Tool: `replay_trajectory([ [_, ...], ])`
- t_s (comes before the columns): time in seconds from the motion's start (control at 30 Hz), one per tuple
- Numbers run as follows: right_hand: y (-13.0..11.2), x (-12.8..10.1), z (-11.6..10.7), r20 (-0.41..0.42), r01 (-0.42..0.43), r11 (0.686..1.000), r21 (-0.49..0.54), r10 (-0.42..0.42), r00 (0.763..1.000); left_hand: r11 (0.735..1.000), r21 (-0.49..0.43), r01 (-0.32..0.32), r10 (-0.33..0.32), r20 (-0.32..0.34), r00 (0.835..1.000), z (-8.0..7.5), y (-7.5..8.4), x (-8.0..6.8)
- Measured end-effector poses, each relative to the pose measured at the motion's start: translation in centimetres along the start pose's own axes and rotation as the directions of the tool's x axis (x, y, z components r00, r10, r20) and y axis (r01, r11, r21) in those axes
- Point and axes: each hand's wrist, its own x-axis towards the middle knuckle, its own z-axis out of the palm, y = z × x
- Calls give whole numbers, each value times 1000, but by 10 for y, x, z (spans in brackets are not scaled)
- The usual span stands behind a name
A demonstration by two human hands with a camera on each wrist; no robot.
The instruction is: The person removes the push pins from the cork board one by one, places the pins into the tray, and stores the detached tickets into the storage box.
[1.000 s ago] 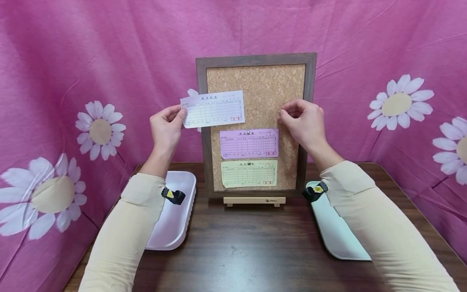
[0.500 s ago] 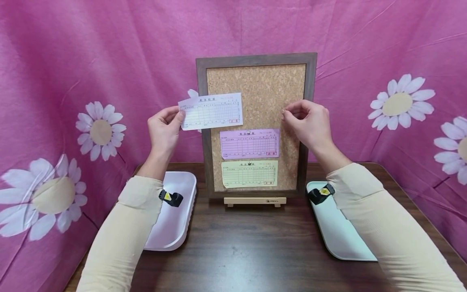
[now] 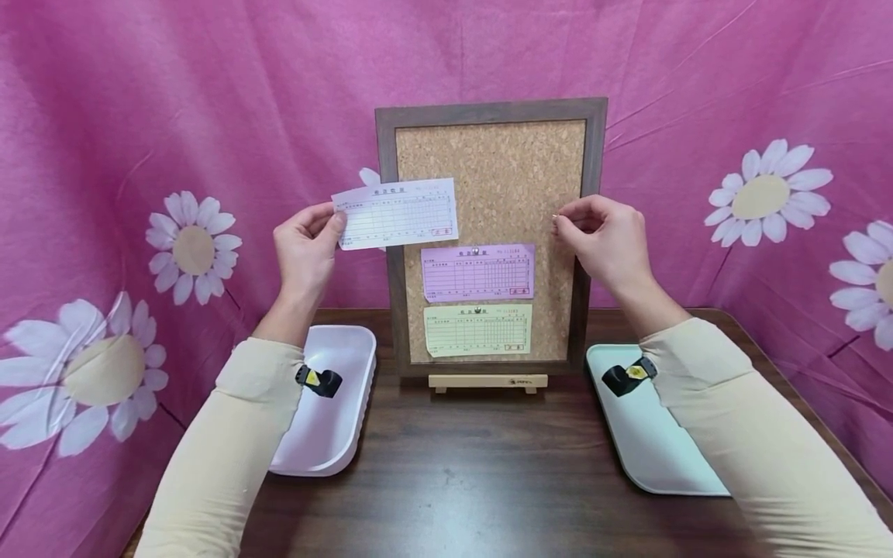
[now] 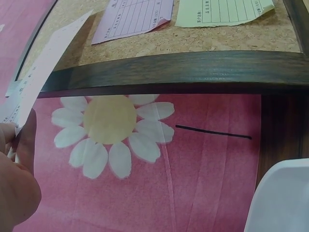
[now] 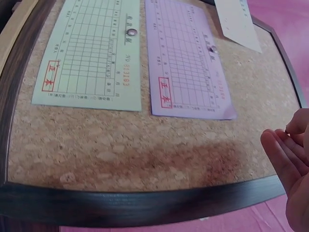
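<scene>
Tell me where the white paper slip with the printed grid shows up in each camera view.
Head: the white paper slip is left of centre, pinched by the left hand, overlapping the cork board's dark wooden frame.
Left wrist: it runs up the left edge, seen nearly edge-on.
Right wrist: only a corner shows at the top.
Shared landmark: the pinned purple slip.

Both arms raised, elbows bent, cream sleeves to the wrists, a small black device strapped under each wrist. Left hand [image 3: 305, 249] up at left, thumb and forefinger pressed together in a pinch, other fingers loosely curled behind. Right hand [image 3: 605, 240] level with it at right, palm turned inward, fingers curled, thumb and forefinger tips meeting; what they pinch is too small to tell. Hands well apart.
</scene>
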Motion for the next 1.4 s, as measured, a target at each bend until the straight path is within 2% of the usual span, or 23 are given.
replay_trajectory([
  [0.57,17,-7,-23,18,-22,1000,-9,22,1000,999,25,27,-27,-10,1000,-14,3,-2],
  [0.77,23,-7,-26,30,-29,999,19,29,999,999,26,36,-35,-11,999,-20,5,-3],
  [1.4,29,-18,-38,20,-31,1000,-5,31,999,996,65,67,-65,-31,997,-38,8,-6],
])
